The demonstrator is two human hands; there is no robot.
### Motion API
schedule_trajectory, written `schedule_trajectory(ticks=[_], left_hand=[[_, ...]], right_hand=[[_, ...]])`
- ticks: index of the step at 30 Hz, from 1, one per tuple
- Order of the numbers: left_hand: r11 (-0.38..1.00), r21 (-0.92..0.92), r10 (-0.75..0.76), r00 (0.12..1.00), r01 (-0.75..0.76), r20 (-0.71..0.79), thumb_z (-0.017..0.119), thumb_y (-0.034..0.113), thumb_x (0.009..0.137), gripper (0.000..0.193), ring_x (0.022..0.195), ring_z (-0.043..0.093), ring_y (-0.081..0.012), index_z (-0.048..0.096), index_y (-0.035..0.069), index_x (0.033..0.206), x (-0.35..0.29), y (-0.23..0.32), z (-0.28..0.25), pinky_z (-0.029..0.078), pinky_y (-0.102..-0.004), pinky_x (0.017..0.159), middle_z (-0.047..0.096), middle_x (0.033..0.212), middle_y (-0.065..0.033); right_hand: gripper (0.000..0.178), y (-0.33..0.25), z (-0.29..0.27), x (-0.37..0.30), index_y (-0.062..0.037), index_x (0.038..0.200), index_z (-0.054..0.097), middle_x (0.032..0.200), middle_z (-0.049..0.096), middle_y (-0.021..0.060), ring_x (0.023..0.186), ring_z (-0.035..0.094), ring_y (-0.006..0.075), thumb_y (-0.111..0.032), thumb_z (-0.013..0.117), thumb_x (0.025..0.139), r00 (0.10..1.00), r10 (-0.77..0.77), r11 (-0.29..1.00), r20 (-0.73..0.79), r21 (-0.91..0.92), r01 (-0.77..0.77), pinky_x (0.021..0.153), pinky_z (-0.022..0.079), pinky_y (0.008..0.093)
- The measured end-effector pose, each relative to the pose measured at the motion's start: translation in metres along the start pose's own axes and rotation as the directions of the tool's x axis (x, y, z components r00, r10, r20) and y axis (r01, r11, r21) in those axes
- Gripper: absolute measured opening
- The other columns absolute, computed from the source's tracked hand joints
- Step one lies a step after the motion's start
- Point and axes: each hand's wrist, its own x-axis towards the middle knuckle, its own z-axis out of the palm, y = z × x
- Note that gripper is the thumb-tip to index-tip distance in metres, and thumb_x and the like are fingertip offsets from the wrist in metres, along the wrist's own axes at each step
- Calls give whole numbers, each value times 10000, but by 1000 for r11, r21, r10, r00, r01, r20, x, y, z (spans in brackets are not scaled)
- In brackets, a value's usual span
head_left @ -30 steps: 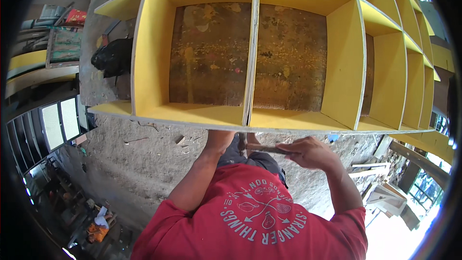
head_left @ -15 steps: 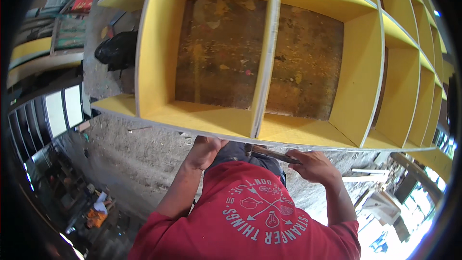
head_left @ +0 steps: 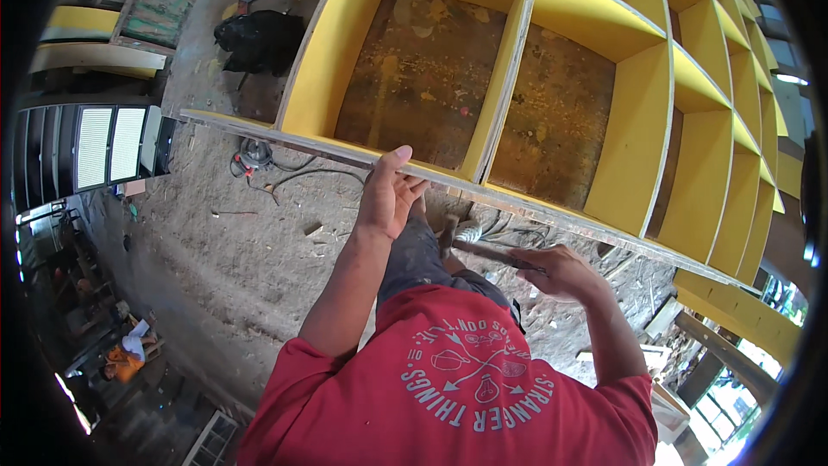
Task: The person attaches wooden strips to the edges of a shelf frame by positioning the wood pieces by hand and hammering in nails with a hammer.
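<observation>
Hammer: the hammer (head_left: 473, 242) lies in the right hand (head_left: 561, 272), its handle pointing left, its metal head near the lower edge of the shelf.
Right hand fingers: the fingers (head_left: 535, 263) are clenched around the end of the handle; the head sticks out past them, toward the left hand.
Left hand: the left hand (head_left: 388, 194) is raised to the front edge of the shelf (head_left: 638, 129).
Left hand fingers: they are held loose and a little apart, not closed on anything; the fingertips (head_left: 401, 154) touch the plywood edge, just where a divider meets it.
Shelf: big yellow shelf with open square compartments, just above both sets of fingers.
Ground: dirt floor (head_left: 224, 259) below the fingers, with a cable (head_left: 293, 177) left of the left hand.
Farther away: a black bag (head_left: 259, 39), well apart from the fingers, up and left.
</observation>
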Motion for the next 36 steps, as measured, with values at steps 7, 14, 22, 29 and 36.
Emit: schedule_trajectory(ticks=[7, 14, 22, 29, 36], left_hand=[[994, 109, 15, 999, -12, -30, 784, 504, 855, 889, 1365, 548, -444, 446, -67, 1446, 1, 0, 2, 370, -594, 1222, 536, 1445, -287], [987, 159, 2, 1000, 0, -16, 808, 555, 815, 1020, 1327, 559, -448, 380, -75, 1493, 7, 0, -7, 387, -603, 1192, 498, 1435, -304], [983, 185, 19, 999, -14, -25, 791, 567, 826, 1020, 1335, 556, -452, 387, -82, 1501, 3, -1, -4, 381, -603, 1195, 501, 1442, -309], [981, 192, 21, 1000, -18, -12, 772, 577, 839, 1044, 1392, 514, -480, 372, -115, 1510, 5, -1, 2, 330, -616, 1233, 496, 1457, -331], [973, 230, 18, 1000, -14, -16, 775, 634, 816, 1115, 1405, 496, -498, 355, -113, 1528, 3, 2, 2, 301, -626, 1247, 468, 1482, -346]], right_hand=[[413, -7, -8, -1, -195, 1383, 704, 1060, 790, 150, 985, 755, 359, -298, 711, 983, 1000, 29, 994, 3, 104, -30, 935, 558, 478], [409, 8, 0, -5, -284, 1419, 693, 1084, 814, 81, 921, 773, 269, -382, 693, 1022, 994, -77, 994, 78, -66, 82, 896, 572, 462], [405, 15, -6, -1, -197, 1365, 723, 1156, 778, 168, 1081, 738, 337, -395, 697, 1014, 975, -146, 989, 166, 18, 146, 972, 546, 472], [368, 12, 8, -4, -258, 1388, 709, 1105, 786, 134, 982, 743, 345, -330, 666, 1030, 934, -167, 965, 316, -140, 220, 937, 559, 469], [377, -6, -14, -5, -269, 1395, 698, 1100, 792, 119, 988, 754, 332, -347, 665, 1028, 1000, 21, 993, 18, -114, -19, 911, 568, 457]])
